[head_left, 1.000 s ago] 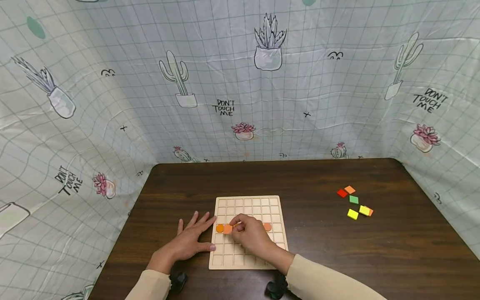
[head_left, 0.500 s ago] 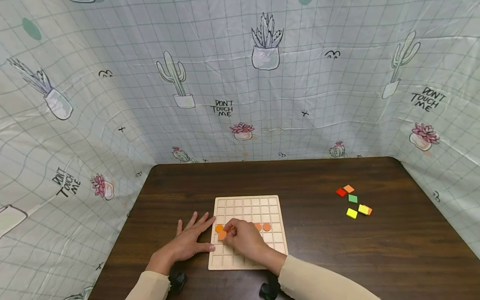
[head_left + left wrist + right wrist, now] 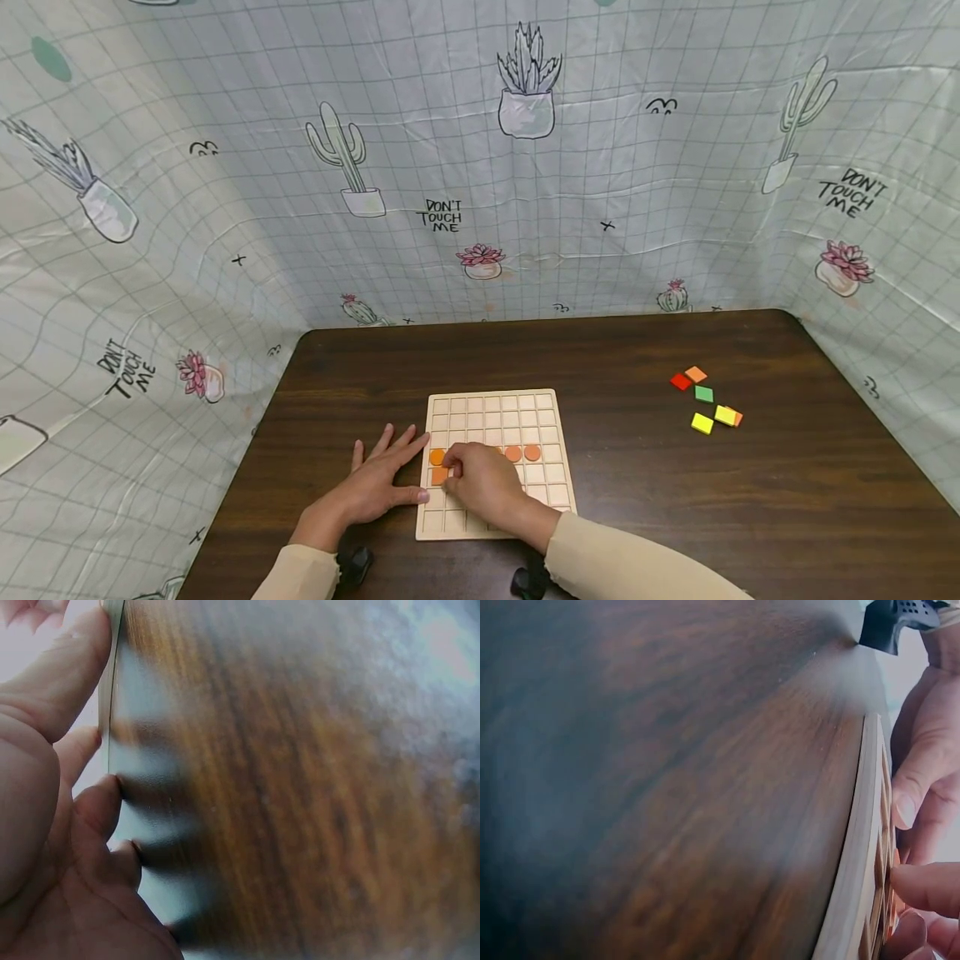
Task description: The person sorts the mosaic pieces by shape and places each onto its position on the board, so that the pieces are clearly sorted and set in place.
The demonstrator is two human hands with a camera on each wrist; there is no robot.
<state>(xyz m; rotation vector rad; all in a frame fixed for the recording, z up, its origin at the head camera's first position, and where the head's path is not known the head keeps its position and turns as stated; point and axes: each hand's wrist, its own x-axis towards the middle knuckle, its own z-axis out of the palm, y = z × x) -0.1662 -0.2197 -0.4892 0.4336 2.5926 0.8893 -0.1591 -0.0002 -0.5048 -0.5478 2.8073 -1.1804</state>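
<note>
Since 1 s ago, the orange square tile [image 3: 439, 476] has shifted L and nearer, w/ the R hand [image 3: 489, 485]; it's now in the far-L column of the pale wooden grid board [image 3: 480, 402], one row nearer than the orange round disc [image 3: 437, 457]. R hand: fingers curled, thumb + fingertip pinching tile's R edge. L hand [image 3: 377, 483]: spread, nothing gripped, thumb + fingertip touching board's L edge. Two salmon-orange round discs [image 3: 522, 453] R of R hand. Far R on dark-brown wooden tabletop [image 3: 630, 483]: red, orange, green, yellow flat tiles [image 3: 703, 394].
</note>
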